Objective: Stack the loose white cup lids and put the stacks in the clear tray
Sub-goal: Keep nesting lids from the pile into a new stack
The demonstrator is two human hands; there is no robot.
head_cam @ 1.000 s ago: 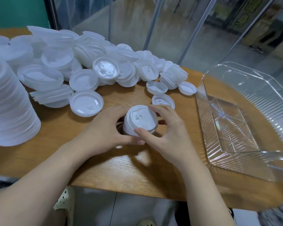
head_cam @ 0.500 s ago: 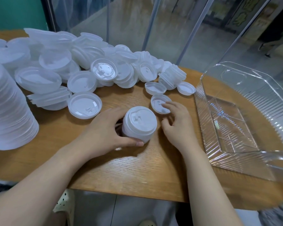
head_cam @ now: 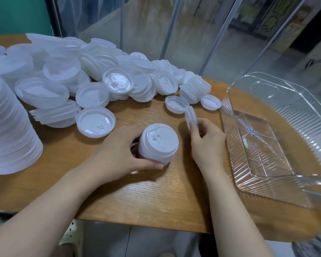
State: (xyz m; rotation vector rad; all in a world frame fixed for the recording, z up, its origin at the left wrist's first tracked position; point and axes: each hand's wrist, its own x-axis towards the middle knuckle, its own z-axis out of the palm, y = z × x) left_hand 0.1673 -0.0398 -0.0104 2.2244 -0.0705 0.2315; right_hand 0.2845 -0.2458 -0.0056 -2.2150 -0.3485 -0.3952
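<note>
A short stack of white lids (head_cam: 158,143) stands on the wooden table (head_cam: 156,197), and my left hand (head_cam: 117,151) grips its left side with the thumb curled round the front. Just to its right, my right hand (head_cam: 206,143) pinches a single white lid (head_cam: 190,115), lifted on edge above the table. A big heap of loose white lids (head_cam: 100,75) covers the table's back left. The clear ribbed tray (head_cam: 235,138) sits at the right with nothing inside it.
A tall leaning stack of lids (head_cam: 9,134) fills the left edge. Two loose lids (head_cam: 176,103) and a short tilted stack (head_cam: 195,88) lie beyond my right hand. The table's front edge runs close below my forearms. Glass panels stand behind the table.
My right hand left the stack, reached to a loose lid behind it and picked it up on edge. My left hand stayed on the stack.
</note>
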